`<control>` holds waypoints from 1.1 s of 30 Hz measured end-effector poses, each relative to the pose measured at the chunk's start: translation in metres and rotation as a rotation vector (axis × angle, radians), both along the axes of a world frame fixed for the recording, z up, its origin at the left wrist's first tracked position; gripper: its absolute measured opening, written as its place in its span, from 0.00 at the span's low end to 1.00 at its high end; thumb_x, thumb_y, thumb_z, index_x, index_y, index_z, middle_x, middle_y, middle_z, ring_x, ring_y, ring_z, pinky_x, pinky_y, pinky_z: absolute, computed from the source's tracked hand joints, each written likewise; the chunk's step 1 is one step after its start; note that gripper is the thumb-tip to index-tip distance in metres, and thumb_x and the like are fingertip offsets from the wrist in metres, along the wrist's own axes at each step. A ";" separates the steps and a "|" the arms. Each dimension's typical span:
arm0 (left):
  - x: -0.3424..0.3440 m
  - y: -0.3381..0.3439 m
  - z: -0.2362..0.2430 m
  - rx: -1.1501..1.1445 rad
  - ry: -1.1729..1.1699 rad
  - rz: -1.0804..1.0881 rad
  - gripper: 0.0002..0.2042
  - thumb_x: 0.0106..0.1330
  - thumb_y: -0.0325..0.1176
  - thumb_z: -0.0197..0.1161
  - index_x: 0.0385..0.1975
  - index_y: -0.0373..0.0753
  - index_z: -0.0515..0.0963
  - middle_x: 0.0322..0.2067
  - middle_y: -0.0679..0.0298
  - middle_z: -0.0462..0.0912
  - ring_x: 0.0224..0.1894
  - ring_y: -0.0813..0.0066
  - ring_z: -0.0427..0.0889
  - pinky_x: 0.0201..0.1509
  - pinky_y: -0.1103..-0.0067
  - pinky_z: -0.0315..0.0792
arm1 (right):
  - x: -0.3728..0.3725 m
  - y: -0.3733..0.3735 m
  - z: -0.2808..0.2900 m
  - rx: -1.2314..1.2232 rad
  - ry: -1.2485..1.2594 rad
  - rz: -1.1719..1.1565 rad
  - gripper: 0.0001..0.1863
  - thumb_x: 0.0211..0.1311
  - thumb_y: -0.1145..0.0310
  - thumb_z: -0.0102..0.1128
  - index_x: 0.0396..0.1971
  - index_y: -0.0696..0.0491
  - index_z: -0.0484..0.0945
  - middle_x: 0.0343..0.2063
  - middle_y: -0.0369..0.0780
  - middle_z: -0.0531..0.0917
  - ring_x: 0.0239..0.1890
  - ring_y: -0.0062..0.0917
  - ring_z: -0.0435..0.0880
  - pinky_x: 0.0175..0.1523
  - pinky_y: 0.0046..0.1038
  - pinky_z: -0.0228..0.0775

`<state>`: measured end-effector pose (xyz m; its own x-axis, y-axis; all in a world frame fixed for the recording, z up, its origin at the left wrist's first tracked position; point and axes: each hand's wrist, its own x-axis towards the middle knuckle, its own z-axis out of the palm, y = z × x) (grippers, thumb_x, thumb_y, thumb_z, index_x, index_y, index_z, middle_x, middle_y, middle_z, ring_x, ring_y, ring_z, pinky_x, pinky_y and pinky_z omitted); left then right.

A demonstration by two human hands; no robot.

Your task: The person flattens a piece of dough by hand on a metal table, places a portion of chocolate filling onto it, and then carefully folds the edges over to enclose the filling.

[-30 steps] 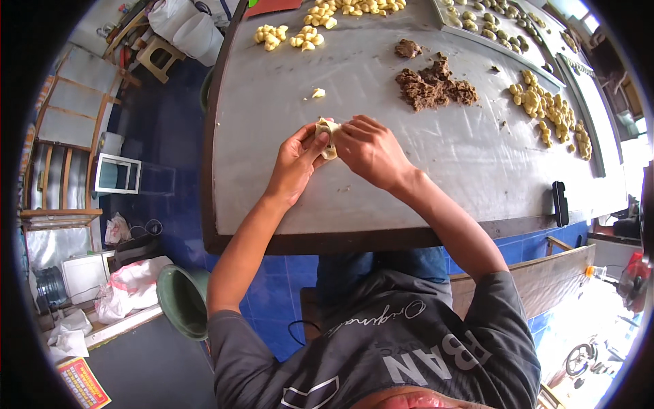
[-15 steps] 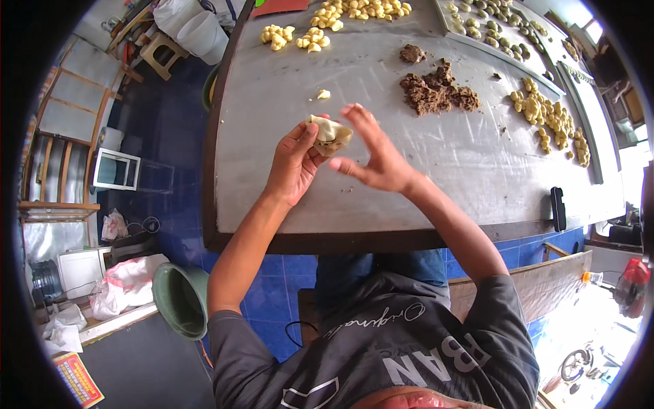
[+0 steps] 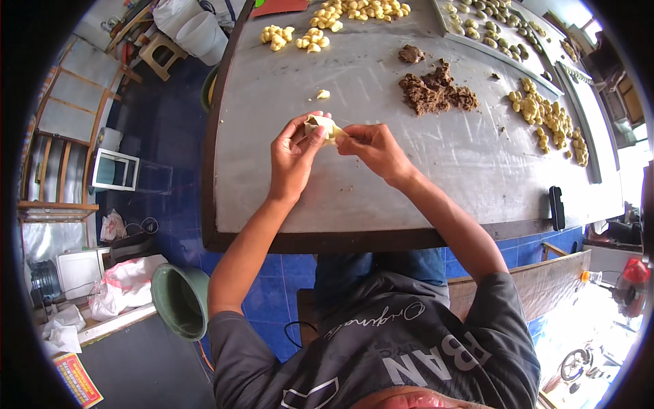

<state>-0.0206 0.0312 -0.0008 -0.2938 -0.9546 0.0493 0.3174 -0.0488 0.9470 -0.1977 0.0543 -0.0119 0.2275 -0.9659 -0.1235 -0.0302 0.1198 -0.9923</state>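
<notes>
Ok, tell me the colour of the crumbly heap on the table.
Dark brown; the heap shows best in the head view, on the grey table.

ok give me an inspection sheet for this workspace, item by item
surface: grey metal table, scratched, dark front edge.
job's things: pale dough piece pinched between both hands; brown filling heap; small dough bit.
clutter: yellowish dough pieces at right and far edge; tray of shaped pieces; dark flat object near front edge.
grips: left hand and right hand both shut on the dough.
cables: thin black cord below the table.
surroundings: blue tiled floor, green bucket, stool.
</notes>
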 end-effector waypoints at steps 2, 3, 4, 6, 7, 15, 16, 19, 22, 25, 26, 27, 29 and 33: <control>-0.003 0.002 -0.001 -0.231 -0.180 0.077 0.16 0.67 0.31 0.62 0.51 0.31 0.73 0.48 0.57 0.81 0.50 0.74 0.79 0.55 0.76 0.75 | 0.010 0.004 -0.001 -0.019 -0.084 -0.015 0.17 0.65 0.66 0.58 0.48 0.62 0.77 0.40 0.36 0.82 0.45 0.16 0.76 0.54 0.22 0.68; -0.003 0.002 -0.001 -0.231 -0.182 0.078 0.16 0.67 0.31 0.62 0.51 0.31 0.73 0.48 0.57 0.81 0.50 0.74 0.79 0.55 0.76 0.75 | 0.015 0.007 -0.001 -0.037 -0.167 -0.031 0.16 0.65 0.69 0.56 0.50 0.61 0.76 0.41 0.36 0.81 0.45 0.16 0.76 0.53 0.22 0.68; -0.003 0.003 0.001 -0.354 -0.319 0.107 0.16 0.67 0.31 0.62 0.52 0.32 0.74 0.48 0.57 0.81 0.49 0.74 0.80 0.54 0.76 0.76 | 0.017 0.009 0.001 -0.038 -0.168 -0.030 0.16 0.65 0.69 0.56 0.50 0.61 0.76 0.41 0.36 0.81 0.45 0.16 0.76 0.53 0.22 0.68; -0.001 0.001 -0.001 -0.579 -0.522 0.157 0.19 0.66 0.30 0.63 0.56 0.35 0.73 0.50 0.56 0.81 0.47 0.69 0.83 0.54 0.74 0.76 | 0.021 0.011 0.005 0.103 -0.641 0.107 0.21 0.66 0.71 0.54 0.57 0.60 0.69 0.50 0.36 0.76 0.52 0.18 0.73 0.58 0.23 0.65; -0.002 0.001 0.000 -0.580 -0.523 0.154 0.19 0.66 0.30 0.63 0.56 0.35 0.73 0.50 0.56 0.81 0.47 0.69 0.83 0.54 0.74 0.76 | 0.019 0.011 0.008 0.102 -0.643 0.105 0.21 0.66 0.71 0.54 0.57 0.60 0.69 0.50 0.36 0.76 0.52 0.18 0.73 0.58 0.23 0.65; -0.007 0.004 0.001 -0.913 -0.682 0.151 0.24 0.60 0.21 0.59 0.59 0.37 0.71 0.55 0.53 0.77 0.55 0.57 0.79 0.56 0.70 0.75 | 0.013 0.011 0.010 0.218 -0.777 0.080 0.25 0.70 0.61 0.53 0.61 0.59 0.64 0.54 0.37 0.73 0.57 0.21 0.71 0.64 0.27 0.61; -0.007 0.004 0.002 -0.900 -0.700 0.167 0.24 0.60 0.21 0.60 0.58 0.37 0.71 0.54 0.53 0.77 0.55 0.57 0.79 0.55 0.70 0.76 | 0.014 0.010 0.011 0.217 -0.778 0.080 0.25 0.70 0.61 0.53 0.61 0.59 0.64 0.54 0.37 0.73 0.57 0.21 0.71 0.64 0.27 0.61; -0.005 0.002 -0.002 -0.929 -0.741 0.154 0.24 0.59 0.19 0.62 0.58 0.37 0.72 0.53 0.53 0.78 0.53 0.57 0.80 0.53 0.70 0.78 | 0.015 0.009 0.015 0.171 -0.609 0.024 0.26 0.69 0.57 0.55 0.58 0.60 0.70 0.52 0.39 0.76 0.55 0.20 0.73 0.64 0.27 0.63; -0.006 0.003 -0.003 -0.966 -0.718 0.193 0.25 0.58 0.18 0.62 0.58 0.38 0.72 0.52 0.55 0.79 0.51 0.57 0.81 0.52 0.71 0.78 | 0.015 0.008 0.014 0.107 -0.430 0.006 0.25 0.69 0.55 0.55 0.53 0.61 0.75 0.47 0.39 0.80 0.53 0.20 0.75 0.63 0.27 0.65; -0.005 0.003 -0.001 -0.939 -0.694 0.178 0.25 0.59 0.18 0.62 0.58 0.40 0.72 0.51 0.55 0.80 0.50 0.58 0.82 0.51 0.71 0.79 | 0.015 0.009 0.009 0.049 -0.371 -0.014 0.24 0.70 0.55 0.54 0.51 0.62 0.76 0.44 0.38 0.81 0.50 0.19 0.76 0.62 0.26 0.66; -0.005 0.004 -0.001 -0.938 -0.695 0.179 0.25 0.59 0.18 0.62 0.58 0.40 0.72 0.51 0.55 0.80 0.50 0.58 0.82 0.51 0.71 0.79 | 0.014 0.009 0.009 0.032 -0.372 0.000 0.24 0.70 0.56 0.54 0.52 0.62 0.76 0.45 0.38 0.81 0.50 0.19 0.76 0.62 0.26 0.66; -0.004 0.004 0.000 -0.921 -0.677 0.179 0.25 0.59 0.18 0.61 0.58 0.40 0.72 0.51 0.55 0.80 0.50 0.58 0.82 0.51 0.71 0.79 | 0.013 0.009 0.009 0.015 -0.373 0.013 0.23 0.71 0.57 0.53 0.52 0.63 0.75 0.46 0.39 0.81 0.51 0.18 0.76 0.62 0.26 0.66; -0.004 0.005 0.001 -0.904 -0.659 0.179 0.25 0.59 0.18 0.61 0.58 0.40 0.72 0.50 0.55 0.80 0.49 0.58 0.82 0.50 0.72 0.79 | 0.013 0.010 0.008 0.002 -0.373 0.016 0.23 0.71 0.57 0.53 0.53 0.63 0.75 0.46 0.39 0.81 0.51 0.19 0.76 0.62 0.26 0.66; 0.000 0.003 -0.002 -0.873 -0.653 0.184 0.25 0.59 0.17 0.61 0.58 0.42 0.73 0.48 0.55 0.81 0.47 0.59 0.83 0.49 0.72 0.79 | 0.014 0.011 0.009 -0.019 -0.348 0.027 0.24 0.71 0.58 0.52 0.54 0.64 0.74 0.47 0.40 0.80 0.53 0.20 0.76 0.63 0.25 0.65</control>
